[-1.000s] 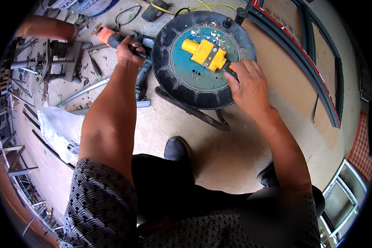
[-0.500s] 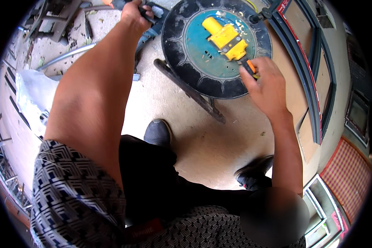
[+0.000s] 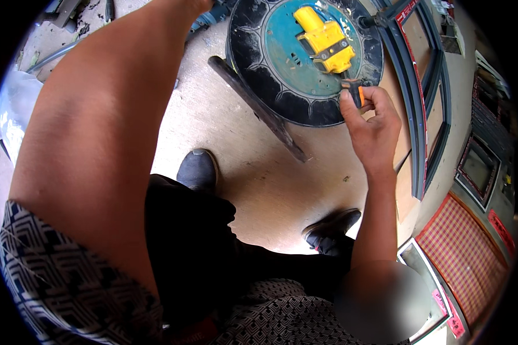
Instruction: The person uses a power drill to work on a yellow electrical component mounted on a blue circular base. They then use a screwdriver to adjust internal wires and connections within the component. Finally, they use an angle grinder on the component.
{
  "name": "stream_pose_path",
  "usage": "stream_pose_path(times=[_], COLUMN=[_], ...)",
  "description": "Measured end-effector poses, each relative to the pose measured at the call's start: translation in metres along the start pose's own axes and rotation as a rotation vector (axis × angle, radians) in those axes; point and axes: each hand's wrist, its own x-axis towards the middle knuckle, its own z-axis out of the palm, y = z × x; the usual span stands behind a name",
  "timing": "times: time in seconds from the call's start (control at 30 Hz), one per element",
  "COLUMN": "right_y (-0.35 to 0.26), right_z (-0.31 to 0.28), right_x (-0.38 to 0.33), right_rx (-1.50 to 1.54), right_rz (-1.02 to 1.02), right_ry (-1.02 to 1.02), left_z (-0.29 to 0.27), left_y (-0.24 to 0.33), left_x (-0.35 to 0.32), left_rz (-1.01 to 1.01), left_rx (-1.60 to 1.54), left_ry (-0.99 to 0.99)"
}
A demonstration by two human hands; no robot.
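My right hand [image 3: 375,123] is closed on a small black-and-orange piece [image 3: 355,93], pinched between thumb and fingers. Its exact kind I cannot make out. It is at the lower end of a yellow block-shaped fitting [image 3: 326,43] with a dark band. This fitting lies on the teal centre of a large round black disc [image 3: 256,86]. Only a sliver of my left hand [image 3: 204,4] shows at the top edge, its fingers out of frame; whatever it may hold is hidden.
A dark bar [image 3: 259,109] sticks out below the disc. Dark frames with wooden panels [image 3: 429,115] lean at the right. A red checked cloth [image 3: 463,253] lies lower right, and clear plastic sheeting [image 3: 17,106] at the left. My shoes [image 3: 198,171] stand on the floor.
The view has shifted, and my left hand has mostly left the top edge. My right hand still grips the black-and-orange piece, with its fingers now more bent in a pinch.
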Motion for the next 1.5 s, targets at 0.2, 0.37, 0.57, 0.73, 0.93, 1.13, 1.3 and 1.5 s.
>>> stream_pose_path(times=[0.2,0.37,0.57,0.73,0.93,1.13,1.3,1.5], right_y=[-0.023,-0.051,-0.074,-0.077,-0.077,-0.074,-0.078,-0.092], right_z=[0.016,0.029,0.042,0.045,0.051,0.054,0.057,0.065], right_x=[-0.019,-0.028,-0.025,-0.010,-0.002,-0.003,-0.002,0.002], right_rx=[0.063,0.072,0.068,-0.099,-0.176,-0.160,-0.172,-0.112], right_rz=[0.070,0.195,0.409,0.415,0.401,0.423,0.432,0.505], right_ry=[0.102,0.041,-0.013,-0.002,-0.017,0.025,0.074,0.101], left_z=[-0.006,-0.012,-0.017,-0.021,-0.026,-0.030,-0.036,-0.026], left_y=[-0.001,-0.008,-0.020,-0.025,-0.028,-0.030,-0.029,-0.033], left_x=[-0.007,-0.010,-0.011,-0.018,-0.024,-0.028,-0.032,-0.033], left_rz=[0.009,-0.006,-0.042,-0.060,-0.075,-0.083,-0.080,-0.095], left_rx=[0.004,0.007,0.017,0.021,0.023,0.019,0.007,0.020], left_ry=[0.015,0.030,0.044,0.055,0.066,0.071,0.070,0.064])
